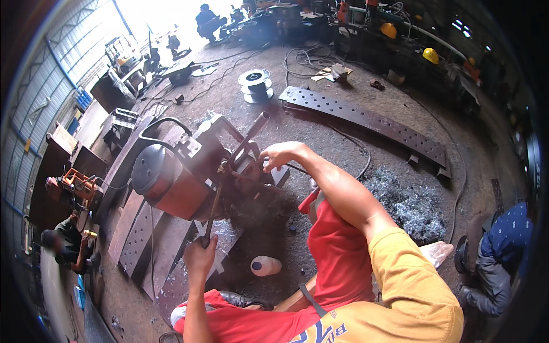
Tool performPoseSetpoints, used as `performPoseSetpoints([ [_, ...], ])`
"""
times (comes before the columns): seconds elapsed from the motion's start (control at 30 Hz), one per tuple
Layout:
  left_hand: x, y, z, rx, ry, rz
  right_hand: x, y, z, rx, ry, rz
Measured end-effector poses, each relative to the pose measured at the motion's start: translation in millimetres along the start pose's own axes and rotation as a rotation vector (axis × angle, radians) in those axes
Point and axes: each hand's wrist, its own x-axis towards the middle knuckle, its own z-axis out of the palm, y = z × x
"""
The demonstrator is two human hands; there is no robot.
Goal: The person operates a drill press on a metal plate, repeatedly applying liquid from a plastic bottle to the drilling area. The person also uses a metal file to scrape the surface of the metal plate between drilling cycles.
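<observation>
In front of me stands a drilling machine with a red motor housing (182, 191) and a black cap, set on dark steel plates with holes (137, 260). My left hand (200, 257) is closed round the lower end of a long dark lever (214, 211) that runs up to the machine. My right hand (277, 155) is at the machine's right side with its fingers curled; whatever they grip there is hidden. A metal tube (257, 126) sticks up just beyond it. A white bottle (266, 266) lies or stands on the floor near my legs; I cannot tell which.
A long perforated steel plate (366, 120) lies beyond my right arm, near metal shavings (409, 203). A metal spool (256, 86) stands farther back. Cables cross the floor. One person (71, 246) crouches at left, another (500, 257) at right, a third (210, 24) far off.
</observation>
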Motion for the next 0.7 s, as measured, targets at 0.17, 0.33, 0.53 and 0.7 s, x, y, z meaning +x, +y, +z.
performPoseSetpoints([
  [0.17,14.1,-11.7,-1.4,-0.058,-0.124,-0.031,-5.8,15.7,-5.2,0.051,0.004,0.031],
  [0.33,7.2,-15.0,-5.7,-0.222,-0.125,0.097,-15.2,17.9,-7.6,0.071,-0.001,0.035],
  [0.53,7.4,-9.7,-4.5,-0.256,-0.119,0.124,-19.4,24.7,-6.7,0.086,-0.019,0.094],
  [0.7,2.3,-21.7,-11.0,-0.249,-0.057,0.151,-3.7,7.7,-5.5,0.033,-0.039,0.026],
])
